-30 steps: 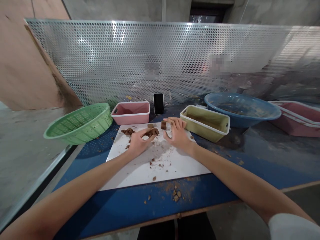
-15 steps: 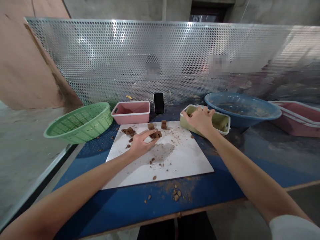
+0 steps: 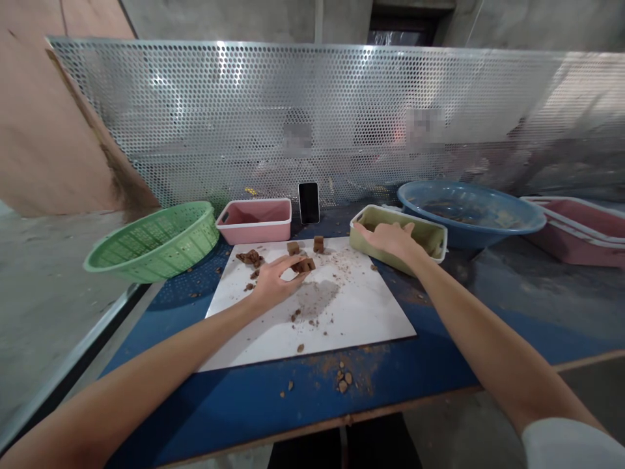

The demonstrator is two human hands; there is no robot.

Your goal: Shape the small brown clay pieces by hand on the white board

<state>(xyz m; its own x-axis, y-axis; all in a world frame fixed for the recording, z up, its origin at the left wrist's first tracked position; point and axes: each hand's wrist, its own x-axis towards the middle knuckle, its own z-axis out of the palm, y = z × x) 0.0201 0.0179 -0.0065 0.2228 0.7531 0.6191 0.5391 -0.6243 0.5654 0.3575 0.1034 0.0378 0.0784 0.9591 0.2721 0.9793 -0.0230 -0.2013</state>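
Observation:
My left hand (image 3: 273,281) pinches a brown clay block (image 3: 305,265) between thumb and fingers, just over the white board (image 3: 361,309). Two more clay blocks, one (image 3: 293,248) and another (image 3: 319,244), stand on the board behind it. A heap of brown clay lumps (image 3: 250,258) lies left of that hand. My right hand (image 3: 390,238) reaches down into the olive-green bin (image 3: 375,255); its fingertips are hidden inside, so what they touch does not show.
A green basket (image 3: 195,238), a pink bin (image 3: 256,231) and a propped phone (image 3: 308,203) line the back. At right are a blue basin (image 3: 469,228) and pink bins (image 3: 576,247). Crumbs (image 3: 344,381) lie near the front edge. A perforated metal screen (image 3: 234,117) closes off the back.
My right hand has sunk lower into the olive-green bin. My left hand keeps the clay block in nearly the same place.

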